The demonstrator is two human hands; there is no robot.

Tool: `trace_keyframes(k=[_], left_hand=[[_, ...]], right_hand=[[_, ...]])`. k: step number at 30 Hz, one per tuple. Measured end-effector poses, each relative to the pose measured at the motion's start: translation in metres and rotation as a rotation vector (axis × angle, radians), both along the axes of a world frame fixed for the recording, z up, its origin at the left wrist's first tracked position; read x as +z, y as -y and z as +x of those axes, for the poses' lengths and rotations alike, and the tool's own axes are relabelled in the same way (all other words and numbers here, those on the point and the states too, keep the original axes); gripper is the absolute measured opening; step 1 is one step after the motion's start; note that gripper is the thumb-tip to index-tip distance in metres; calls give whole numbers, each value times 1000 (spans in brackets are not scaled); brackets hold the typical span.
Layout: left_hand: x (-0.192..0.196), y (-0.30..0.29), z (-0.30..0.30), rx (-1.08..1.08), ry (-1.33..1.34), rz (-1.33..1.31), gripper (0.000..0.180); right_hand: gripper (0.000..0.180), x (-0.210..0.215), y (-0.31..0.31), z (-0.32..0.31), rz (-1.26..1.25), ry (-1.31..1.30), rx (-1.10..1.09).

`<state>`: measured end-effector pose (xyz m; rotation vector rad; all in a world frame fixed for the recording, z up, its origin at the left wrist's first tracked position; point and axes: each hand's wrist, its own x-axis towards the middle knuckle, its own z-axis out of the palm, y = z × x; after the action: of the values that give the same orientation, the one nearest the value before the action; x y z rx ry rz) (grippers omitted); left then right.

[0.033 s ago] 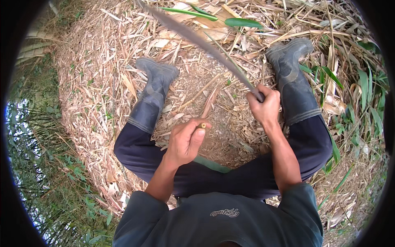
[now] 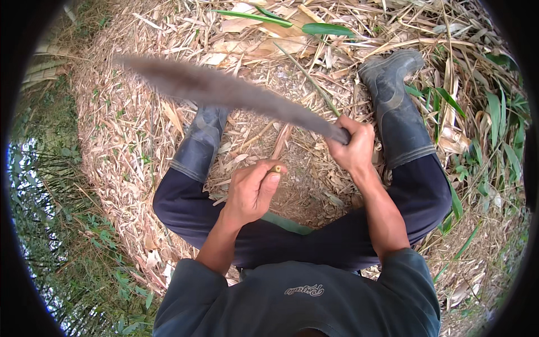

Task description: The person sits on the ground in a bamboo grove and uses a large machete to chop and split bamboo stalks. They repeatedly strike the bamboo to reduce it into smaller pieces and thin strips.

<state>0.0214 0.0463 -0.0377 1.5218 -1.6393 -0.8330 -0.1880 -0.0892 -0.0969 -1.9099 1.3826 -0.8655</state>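
My right hand (image 2: 353, 145) is closed round the handle end of a machete (image 2: 224, 92). Its long, dark, rusty-looking blade slants up and left across my view, tip blurred, above the left boot. My left hand (image 2: 251, 192), in front of my lap, is closed on a thin bamboo stick (image 2: 277, 168). Only the stick's pale cut end shows between thumb and forefinger; the palm hides the remainder. Blade and stick are apart. A slender green stem (image 2: 306, 74) runs from the leaf litter toward my right hand; whether it touches the hand I cannot tell.
My black rubber boots (image 2: 396, 101) are spread on ground strewn with dry leaves (image 2: 135, 135). Green leaves (image 2: 328, 29) lie at the far side. Grass and leafy plants (image 2: 494, 123) stand at the right, and denser growth (image 2: 73, 224) at the left.
The machete has swung left and turned, so the broad side of its blade shows and covers the left boot's toe. My left hand with the stick has hardly moved.
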Motion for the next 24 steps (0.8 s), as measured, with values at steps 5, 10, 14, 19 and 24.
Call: trace_keyframes(k=[5,10,14,19,24], left_hand=[[-12,4,-4,-20,10,-219,22],[-15,6,-6,-75,43,-251,23],[-15,8,-8,-56,-12,-242,21],[-12,7,-9,-62,-7,-186,21],[-11,3,-8,-15,-40,-91,22]], right_hand=[[38,27,-23,19,-361,93,392],[42,27,-28,16,-403,47,410],[40,32,-26,14,-422,31,409],[37,27,-27,14,-430,49,413],[36,28,-26,17,-430,38,404]])
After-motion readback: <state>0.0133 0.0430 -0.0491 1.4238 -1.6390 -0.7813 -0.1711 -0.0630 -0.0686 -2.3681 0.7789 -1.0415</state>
